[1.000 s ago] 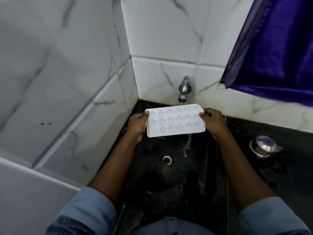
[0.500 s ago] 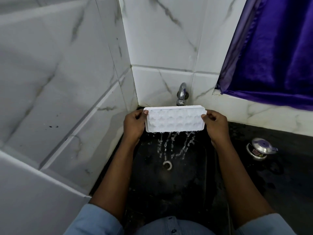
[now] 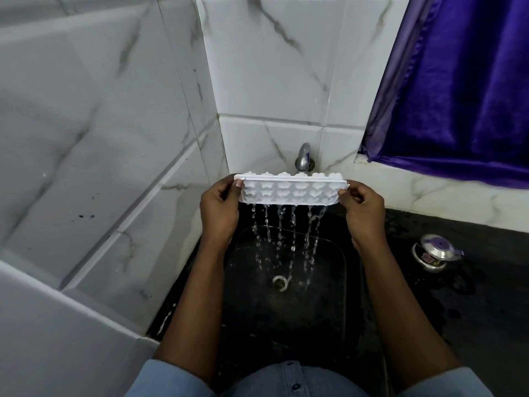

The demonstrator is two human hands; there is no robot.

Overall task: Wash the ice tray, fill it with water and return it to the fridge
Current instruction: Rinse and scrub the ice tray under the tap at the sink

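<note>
Tray (image 3: 290, 191) tipped further, seemingly inverted; more water (image 3: 282, 239) streaming down.

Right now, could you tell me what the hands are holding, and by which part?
Both hold the ice tray by its short ends: the left hand pinches the left end, the right hand pinches the right end.

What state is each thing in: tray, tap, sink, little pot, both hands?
Ice tray: tipped over, water pouring out.
Tap: spout behind tray, flow unclear.
Sink: wet, not filled.
Steel pot: lid on.
Left hand: grips tray's left end.
Right hand: grips tray's right end.
</note>
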